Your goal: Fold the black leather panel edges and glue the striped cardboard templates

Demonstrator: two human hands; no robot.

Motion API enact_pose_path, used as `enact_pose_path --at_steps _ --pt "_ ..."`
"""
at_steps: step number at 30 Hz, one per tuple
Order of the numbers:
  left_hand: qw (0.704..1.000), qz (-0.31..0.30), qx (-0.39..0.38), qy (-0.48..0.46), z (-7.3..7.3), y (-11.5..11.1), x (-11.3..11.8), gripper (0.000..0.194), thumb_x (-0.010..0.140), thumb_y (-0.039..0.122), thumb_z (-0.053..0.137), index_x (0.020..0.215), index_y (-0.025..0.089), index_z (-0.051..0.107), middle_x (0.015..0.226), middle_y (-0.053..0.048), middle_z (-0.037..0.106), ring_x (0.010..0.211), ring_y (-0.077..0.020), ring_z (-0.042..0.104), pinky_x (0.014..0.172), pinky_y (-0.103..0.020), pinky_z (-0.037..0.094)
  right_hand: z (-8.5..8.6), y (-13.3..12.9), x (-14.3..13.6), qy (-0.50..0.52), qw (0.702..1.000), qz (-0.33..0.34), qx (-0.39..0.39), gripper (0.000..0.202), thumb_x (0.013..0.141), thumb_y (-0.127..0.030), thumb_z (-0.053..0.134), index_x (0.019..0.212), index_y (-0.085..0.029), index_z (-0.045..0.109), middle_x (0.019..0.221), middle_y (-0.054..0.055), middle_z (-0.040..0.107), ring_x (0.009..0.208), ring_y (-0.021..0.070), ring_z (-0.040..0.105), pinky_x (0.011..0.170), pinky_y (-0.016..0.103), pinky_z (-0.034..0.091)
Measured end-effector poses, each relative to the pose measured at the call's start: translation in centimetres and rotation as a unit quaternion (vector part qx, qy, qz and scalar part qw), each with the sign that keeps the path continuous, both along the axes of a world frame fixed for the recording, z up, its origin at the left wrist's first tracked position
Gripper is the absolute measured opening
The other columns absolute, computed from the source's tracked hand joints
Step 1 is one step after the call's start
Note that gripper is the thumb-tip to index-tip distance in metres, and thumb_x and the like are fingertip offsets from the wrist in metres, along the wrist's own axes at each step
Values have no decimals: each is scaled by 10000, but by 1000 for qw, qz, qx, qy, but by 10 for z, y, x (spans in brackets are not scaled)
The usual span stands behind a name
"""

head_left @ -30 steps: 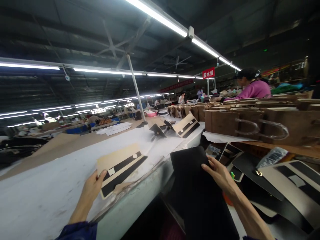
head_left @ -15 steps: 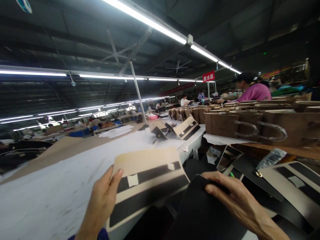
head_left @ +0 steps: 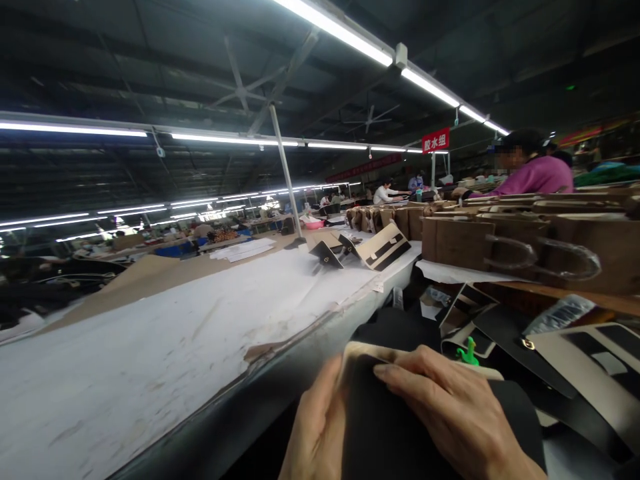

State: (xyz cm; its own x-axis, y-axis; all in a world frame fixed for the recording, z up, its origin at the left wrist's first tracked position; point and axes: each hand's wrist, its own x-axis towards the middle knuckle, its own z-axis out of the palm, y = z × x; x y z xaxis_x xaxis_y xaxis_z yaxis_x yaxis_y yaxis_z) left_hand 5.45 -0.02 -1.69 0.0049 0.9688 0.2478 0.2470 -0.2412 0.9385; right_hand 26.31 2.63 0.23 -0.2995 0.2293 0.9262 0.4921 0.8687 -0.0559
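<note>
Brought rightward off the white table (head_left: pixel 175 347), the left hand (head_left: pixel 317 427) has carried the tan panel (head_left: pixel 357 348) up against the black panel (head_left: pixel 370 420), and the two now lie together low in front of the person, just right of the table's edge. At far left, black pieces (head_left: pixel 65 270) lie beside brown paper (head_left: pixel 135 273); white sheets (head_left: pixel 243 250) rest on it, short of the pole (head_left: pixel 285 167). Small flaps (head_left: pixel 385 247) stand propped near the table's far end. The left hand's fingers close on the panels' left edge, their tips out of sight behind. The right hand (head_left: pixel 450 407) grips the black panel's top, one fingertip pressed on its face and the other fingers bent, partly hidden. Brown bags (head_left: pixel 455 243) with clear-wrapped handles (head_left: pixel 570 259) stand in a row beyond, blocking the lower body of a person in purple (head_left: pixel 537 175). Closer, a green clip (head_left: pixel 469 352), a wrapped strip (head_left: pixel 560 315) and loose flap pieces (head_left: pixel 595 360) crowd the right side, overlapping. Most of the tan panel is covered, and the black one runs off the bottom of the view; its lower end is probably on the lap, though dark cloth and shadow blur together there.
</note>
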Motion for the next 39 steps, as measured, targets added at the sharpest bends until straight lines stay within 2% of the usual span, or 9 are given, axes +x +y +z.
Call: enact_pose_path --at_steps 2,5,10,16,22,26,30,35,39 --pt "1000 -3 -7 -17 6 -5 8 523 948 556 540 1366 256 638 1290 -108 708 1257 -301 636 1094 -390 512 3 0 1 -3 1000 13 10 235 1000 -104 530 1172 -215 646 865 14 685 693 93 648 595 185 509" --pt "999 -25 -14 -41 15 -11 17 529 947 571 539 1370 269 640 1222 -97 745 1186 -283 681 1081 -377 520 7 -1 4 -4 1000 11 27 232 996 -120 558 1184 -209 662 902 20 693 727 90 665 621 177 527" --pt "997 -62 -21 -52 27 -18 21 529 936 567 565 1340 241 664 1152 -100 775 1069 -266 732 1027 -342 548 0 -1 10 -34 999 13 10 436 970 -81 535 1364 -246 622 994 46 684 806 121 676 646 207 546" --pt "995 -83 -24 -45 29 -21 19 595 932 622 527 1374 240 638 1035 -101 799 832 -231 762 923 -322 586 -5 -1 14 -50 999 12 7 529 966 -60 526 1449 -272 559 1009 56 670 834 125 660 673 211 545" --pt "995 -83 -32 -41 29 -23 20 589 937 619 531 1376 241 639 1017 -83 803 794 -201 752 969 -299 556 -4 -3 13 -50 999 9 1 576 968 -53 509 1491 -293 510 1006 47 679 820 122 667 668 205 546" --pt "996 -76 -36 -39 31 -24 21 593 935 638 518 1369 256 646 991 -69 805 752 -193 743 876 -276 588 -3 -3 12 -35 999 13 -1 586 968 -46 508 1487 -318 511 971 30 686 792 114 669 657 193 543" --pt "995 -82 -44 -26 35 -23 21 640 915 679 519 1397 271 623 893 -41 795 739 -192 731 778 -263 599 -5 -2 14 -55 998 11 12 536 984 -68 491 1482 -265 521 993 48 657 830 114 658 664 187 541" --pt "995 -80 -64 -17 34 -24 19 656 922 678 502 1424 267 596 937 -52 790 824 -226 741 828 -306 595 -5 0 15 -67 998 -4 3 486 1012 -104 481 1461 -282 534 979 30 659 814 93 659 663 167 534" --pt "994 10 -106 10 29 -30 20 674 907 754 433 1379 317 635 1131 -65 757 1140 -264 680 995 -334 540 -1 -1 10 -45 999 -2 -8 424 1012 -113 505 1384 -296 594 886 -3 658 721 74 649 608 146 515"
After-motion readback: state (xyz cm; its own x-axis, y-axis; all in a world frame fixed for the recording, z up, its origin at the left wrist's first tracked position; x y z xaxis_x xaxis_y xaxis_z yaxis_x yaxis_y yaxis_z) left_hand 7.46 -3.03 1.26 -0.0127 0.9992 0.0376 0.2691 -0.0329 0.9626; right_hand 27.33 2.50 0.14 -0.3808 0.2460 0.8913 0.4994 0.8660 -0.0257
